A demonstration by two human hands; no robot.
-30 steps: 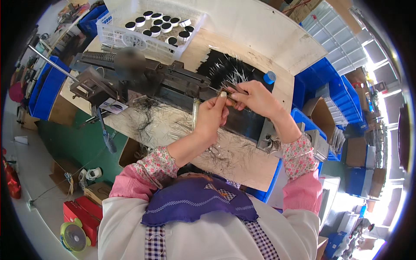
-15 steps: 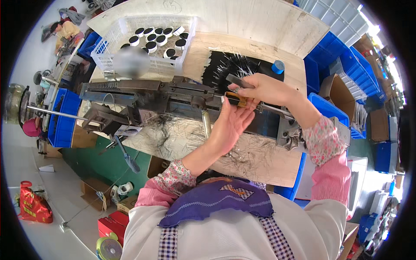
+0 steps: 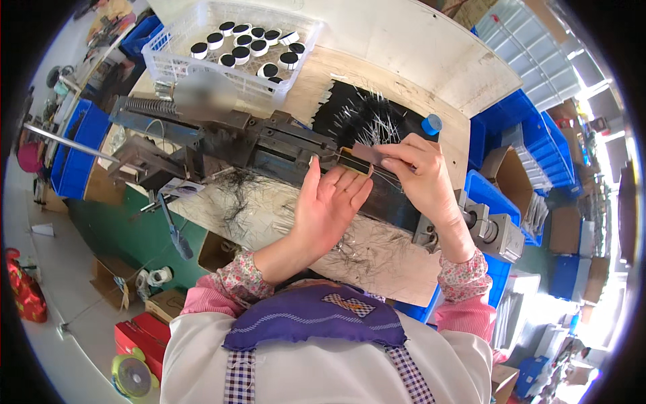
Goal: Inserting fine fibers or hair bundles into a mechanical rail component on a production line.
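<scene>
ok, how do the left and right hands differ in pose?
The left hand is open with the palm up; the right hand is curled, its back showing. The left hand's thumb stands apart from its fingers; the right hand's thumb and fingers pinch a flat brownish piece. Both hands are bare, below floral cuffs.

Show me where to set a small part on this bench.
Mostly bare wood lies between the white crate and black mat, and between mat and back board. Crowded: the mat, under pale strands; before the metal machine, dark strands.
</scene>
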